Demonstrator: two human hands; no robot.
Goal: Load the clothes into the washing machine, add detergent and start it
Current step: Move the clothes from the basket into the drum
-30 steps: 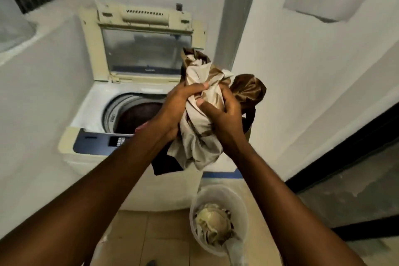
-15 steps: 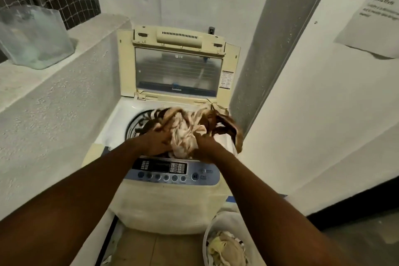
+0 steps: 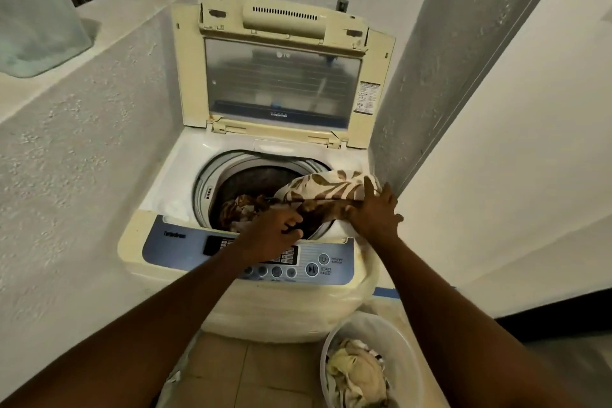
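The top-loading washing machine [image 3: 165,195] stands with its lid [image 3: 281,83] raised. A cream cloth with brown leaf print [image 3: 328,187] hangs over the right rim of the drum [image 3: 251,182], and part of it is bunched inside. My right hand [image 3: 374,214] lies flat on that cloth at the rim, fingers spread. My left hand [image 3: 275,235] hovers over the drum's front rim with curled fingers beside the cloth's dark edge; whether it grips the cloth is unclear. The control panel [image 3: 318,267] is partly hidden under my left wrist.
A white basket [image 3: 371,325] with more pale clothes [image 3: 354,371] sits on the tiled floor at the lower right. A rough wall ledge on the left carries a translucent plastic container [image 3: 33,16]. A grey pillar [image 3: 440,76] hems in the machine's right side.
Both hands brought the bundled cloth down from chest height into the drum. The bundle has come loose and now drapes over the right rim, with the right hand flattened on it.
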